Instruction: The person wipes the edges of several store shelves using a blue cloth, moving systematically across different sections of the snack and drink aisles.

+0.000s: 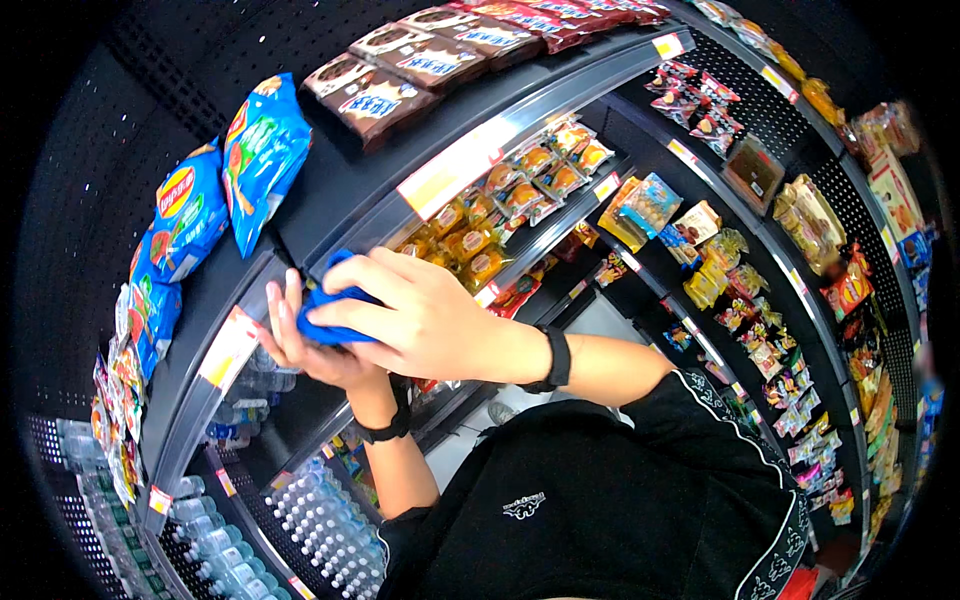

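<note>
A bunched blue cloth (337, 319) lies between my two hands, in front of the edge of a black shelf. My right hand (416, 315) is on top, its bent fingers pressed onto the cloth. Under and beside it is my left hand (322, 360), palm turned up, with its fingers loosely curled along the cloth's left side. Part of the left palm is hidden by the right hand and the cloth. Each wrist wears a black band. Blue bags of Lay's chips (266, 161) stand on the shelf up and to the left of the hands.
Brown snack packs (371, 97) line the top shelf, with a price-label rail (450, 176) along its edge. Wrapped cakes (536, 169) sit one level lower. Bottled water (232, 559) fills shelves at lower left. Shelves of small packaged snacks (769, 352) curve along the right.
</note>
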